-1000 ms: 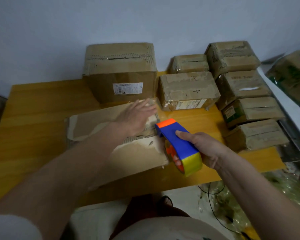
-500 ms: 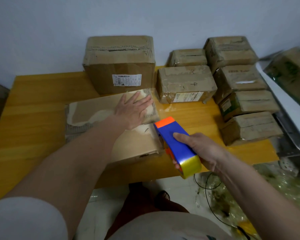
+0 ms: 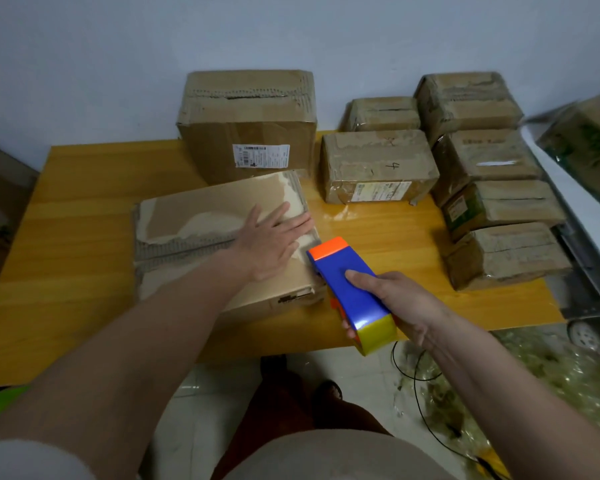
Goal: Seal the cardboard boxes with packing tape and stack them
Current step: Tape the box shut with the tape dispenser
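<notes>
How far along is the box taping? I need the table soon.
Done: taped cardboard boxes stacked at the right. In hand: left hand presses flat on the worn flat cardboard box; right hand holds the blue, orange and yellow tape dispenser at its edge. Left: taping and stacking it.

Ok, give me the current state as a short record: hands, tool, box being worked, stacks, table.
left hand: flat, pressing on the work box top
right hand: grips the tape dispenser
tape dispenser: orange nose at the work box's right edge
work box: flat carton at the table's near side, top surface torn
large box: behind it, by the wall
stacked boxes: taped, piled at the right
table: yellow wood
</notes>
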Demonstrator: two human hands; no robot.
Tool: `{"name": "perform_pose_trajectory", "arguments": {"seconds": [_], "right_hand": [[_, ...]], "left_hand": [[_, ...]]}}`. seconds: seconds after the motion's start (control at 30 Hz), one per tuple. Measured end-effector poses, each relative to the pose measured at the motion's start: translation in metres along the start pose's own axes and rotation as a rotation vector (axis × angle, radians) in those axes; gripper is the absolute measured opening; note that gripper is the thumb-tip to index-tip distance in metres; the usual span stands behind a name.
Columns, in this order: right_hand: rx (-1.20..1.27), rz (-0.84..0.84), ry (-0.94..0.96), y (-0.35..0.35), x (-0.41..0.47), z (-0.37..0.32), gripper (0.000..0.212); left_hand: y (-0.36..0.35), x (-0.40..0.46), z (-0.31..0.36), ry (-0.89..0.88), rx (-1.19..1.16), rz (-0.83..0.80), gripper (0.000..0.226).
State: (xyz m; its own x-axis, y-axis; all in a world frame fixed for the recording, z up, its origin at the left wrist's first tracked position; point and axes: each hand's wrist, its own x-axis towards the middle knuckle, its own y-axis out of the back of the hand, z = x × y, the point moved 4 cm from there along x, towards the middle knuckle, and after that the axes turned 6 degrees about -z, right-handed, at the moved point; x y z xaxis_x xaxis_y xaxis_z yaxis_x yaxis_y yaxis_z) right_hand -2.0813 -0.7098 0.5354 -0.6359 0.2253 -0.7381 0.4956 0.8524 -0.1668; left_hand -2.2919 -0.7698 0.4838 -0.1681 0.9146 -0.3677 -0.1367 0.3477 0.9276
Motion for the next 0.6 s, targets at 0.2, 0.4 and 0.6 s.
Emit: {"name": "perform_pose_trajectory", "arguments": {"seconds": [0.2,0.4,0.6], "right_hand": [[-0.131,0.007,0.038,-0.006,0.025,-0.04,0.057],[-0.165,-0.04,-0.011,-0.003,0.031,-0.047,0.052],[-0.212,-0.041,0.006,0.006,0.029,-0.037,0.056]], "left_hand": [[0.007,0.003,-0.025,0.22,-0.093,-0.049,0.053],[-0.006,-0.012,-0.024,0.142,-0.151,-0.02,0.053],[-0.009,-0.009,-0.025,0.169,-0.109,-0.029,0.053]]}}
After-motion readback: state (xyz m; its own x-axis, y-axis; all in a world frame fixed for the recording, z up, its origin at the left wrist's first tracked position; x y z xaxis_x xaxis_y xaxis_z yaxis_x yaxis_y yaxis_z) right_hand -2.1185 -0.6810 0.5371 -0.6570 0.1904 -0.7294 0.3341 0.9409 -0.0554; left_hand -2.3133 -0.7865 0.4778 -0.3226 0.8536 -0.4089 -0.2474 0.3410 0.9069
